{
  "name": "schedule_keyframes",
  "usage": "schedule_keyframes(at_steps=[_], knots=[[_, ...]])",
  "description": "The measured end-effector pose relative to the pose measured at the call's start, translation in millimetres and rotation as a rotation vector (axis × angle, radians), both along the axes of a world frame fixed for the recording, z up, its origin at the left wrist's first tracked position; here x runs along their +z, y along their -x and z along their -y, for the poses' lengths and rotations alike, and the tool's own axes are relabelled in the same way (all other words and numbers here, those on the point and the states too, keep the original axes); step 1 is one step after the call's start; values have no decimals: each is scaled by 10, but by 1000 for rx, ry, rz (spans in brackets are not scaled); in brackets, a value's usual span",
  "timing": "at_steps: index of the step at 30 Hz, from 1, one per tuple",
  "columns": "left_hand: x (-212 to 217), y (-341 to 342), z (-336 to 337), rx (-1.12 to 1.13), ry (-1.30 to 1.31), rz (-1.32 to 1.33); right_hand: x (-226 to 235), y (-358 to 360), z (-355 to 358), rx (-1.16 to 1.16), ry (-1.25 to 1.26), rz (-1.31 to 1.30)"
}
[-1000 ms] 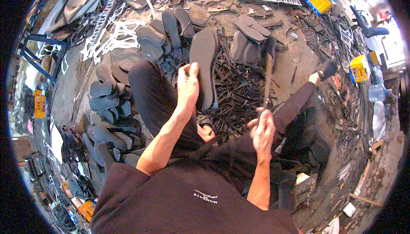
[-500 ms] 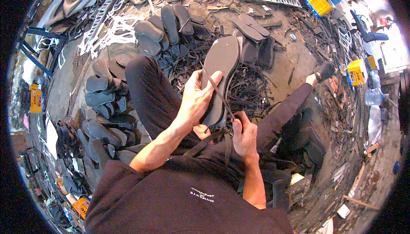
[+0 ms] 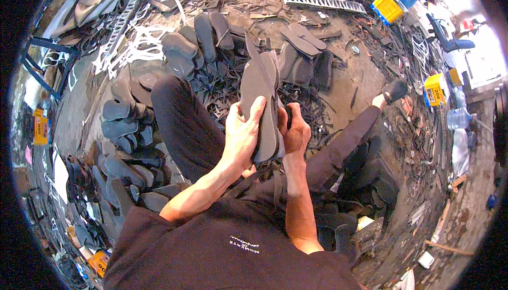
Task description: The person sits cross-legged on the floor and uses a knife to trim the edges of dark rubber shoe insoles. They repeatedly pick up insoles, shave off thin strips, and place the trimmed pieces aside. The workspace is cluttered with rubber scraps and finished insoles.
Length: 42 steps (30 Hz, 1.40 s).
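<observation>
I sit on the ground with my legs spread. My left hand [image 3: 242, 134] grips a dark grey rubber sandal sole [image 3: 259, 97] from its left side, holding it upright in front of me. My right hand [image 3: 294, 131] clasps the same sole at its lower right edge, fingers curled around it. A narrow dark strap [image 3: 260, 65] runs diagonally across the sole's upper part.
Stacks of dark soles [image 3: 124, 131] lie left of my left leg, more soles [image 3: 203, 38] and black rubber offcuts [image 3: 312, 112] lie ahead. White cut-out sheets [image 3: 132, 46] at far left. Yellow boxes [image 3: 435, 90] and a plastic bottle [image 3: 459, 118] on the right.
A second ago my right hand held a hammer raised while the left pressed the sole down. Now the hammer is out of my hand and both hands hold the sole lifted closer.
</observation>
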<state>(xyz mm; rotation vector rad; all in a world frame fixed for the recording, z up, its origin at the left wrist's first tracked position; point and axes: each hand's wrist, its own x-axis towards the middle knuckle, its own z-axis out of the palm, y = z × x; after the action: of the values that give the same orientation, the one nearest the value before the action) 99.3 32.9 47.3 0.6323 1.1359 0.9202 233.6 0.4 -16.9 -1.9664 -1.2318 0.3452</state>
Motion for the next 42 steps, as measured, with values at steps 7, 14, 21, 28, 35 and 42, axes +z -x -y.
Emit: schedule_keyframes(at_steps=[7, 14, 21, 28, 35, 42], knots=[[-175, -28, 401, -78, -77, 19, -36, -577, -165, 77, -14, -876], [-292, 205, 123, -117, -183, 48, 447, 78, 241, 137, -23, -903], [-116, 293, -357, -44, -174, -124, 392, 147, 659, 45, 59, -371], [116, 347, -457, -124, -22, -60, 182, 380, 1148, 151, 84, -295], [85, 374, -221, -404, -156, -124, 278, 139, 759, 115, 70, -280], [71, 528, -421, -686, -240, -169, 588, -73, 469, 205, 106, -354]])
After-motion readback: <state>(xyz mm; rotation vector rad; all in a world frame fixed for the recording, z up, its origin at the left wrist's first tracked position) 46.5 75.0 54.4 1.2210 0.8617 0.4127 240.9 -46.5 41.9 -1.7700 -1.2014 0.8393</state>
